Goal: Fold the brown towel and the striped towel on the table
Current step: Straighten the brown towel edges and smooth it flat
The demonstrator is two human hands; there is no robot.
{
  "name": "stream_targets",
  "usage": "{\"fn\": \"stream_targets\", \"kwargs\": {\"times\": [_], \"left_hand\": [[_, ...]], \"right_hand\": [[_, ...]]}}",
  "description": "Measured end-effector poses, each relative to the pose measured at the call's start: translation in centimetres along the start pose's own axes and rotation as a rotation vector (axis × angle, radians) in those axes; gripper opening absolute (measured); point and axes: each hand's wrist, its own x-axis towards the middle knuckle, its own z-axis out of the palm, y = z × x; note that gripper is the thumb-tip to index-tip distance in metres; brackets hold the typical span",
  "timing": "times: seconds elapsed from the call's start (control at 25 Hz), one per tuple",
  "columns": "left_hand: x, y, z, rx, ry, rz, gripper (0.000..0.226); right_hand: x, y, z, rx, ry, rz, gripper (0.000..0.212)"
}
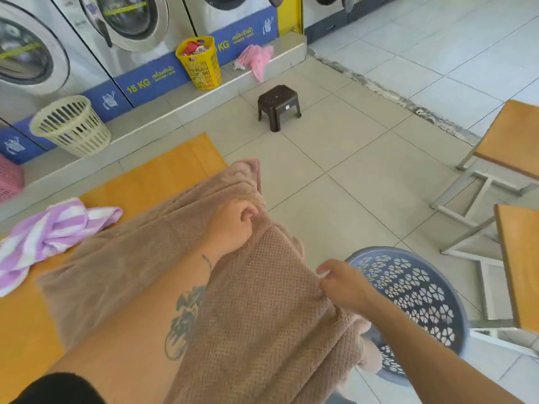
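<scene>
Our left hand (233, 225) has its fingers curled into a fold of the brown towel (140, 258), gripping it at the table's right edge, with the tattooed forearm lying across the cloth. Our right hand (341, 287) pinches the same towel lower down that hanging side, the forefinger stretched out above the pinch. The brown towel covers much of the orange table (163, 176) and spills over its right edge, its far corner bunched up near the far right corner of the table. The striped towel (49, 237), purple and white, lies crumpled at the table's left edge, just touching the brown one.

On the floor just beside the right edge stands a grey basket (423, 293), partly behind our right arm. Farther off we see a brown stool (278, 106) on the tiles, and along the step under the washing machines (131, 21) a yellow basket (201, 62) with clothes in it, a cream basket (73, 126) and a pink cloth (256, 61).
</scene>
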Motion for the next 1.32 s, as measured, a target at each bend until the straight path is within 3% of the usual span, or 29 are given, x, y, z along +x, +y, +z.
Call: {"fn": "stream_targets", "kwargs": {"times": [0.24,0.4,0.6,0.8,0.96,1.08,1.16,1.32], "left_hand": [[-8.8,-3.2,-6.2,-0.214,0.071,-0.028,0.03],[-18.3,-10.4,-8.6,-0.425,0.141,-0.069,0.035],[-30.7,-21.0,-10.2,-0.428,0.101,-0.226,0.032],[-36.6,-25.0,-11.6,-0.396,0.07,-0.271,0.03],[-39.3,-25.6,-12.7,-0.387,0.049,-0.275,0.031],[-40.6,-26.2,-13.5,-0.342,-0.011,-0.257,0.032],[-40.6,-26.9,-13.8,-0.315,-0.045,-0.231,0.033],[-37.5,-28.9,-15.4,-0.276,-0.065,-0.123,0.029]], "right_hand": [[-5.5,-5.5,3.7,-0.105,0.282,-0.109,0.03],[-11.1,-9.3,10.9,-0.177,0.35,-0.176,0.037],[-17.1,-12.1,22.4,-0.147,0.266,-0.254,0.036],[-20.9,-12.6,29.3,-0.139,0.171,-0.258,0.039],[-22.6,-12.6,32.9,-0.173,0.139,-0.247,0.04],[-23.4,-12.9,35.2,-0.141,0.171,-0.26,0.029],[-24.6,-13.4,36.7,-0.124,0.2,-0.251,0.02],[-25.7,-14.8,39.8,-0.195,0.216,-0.227,0.022]]}}
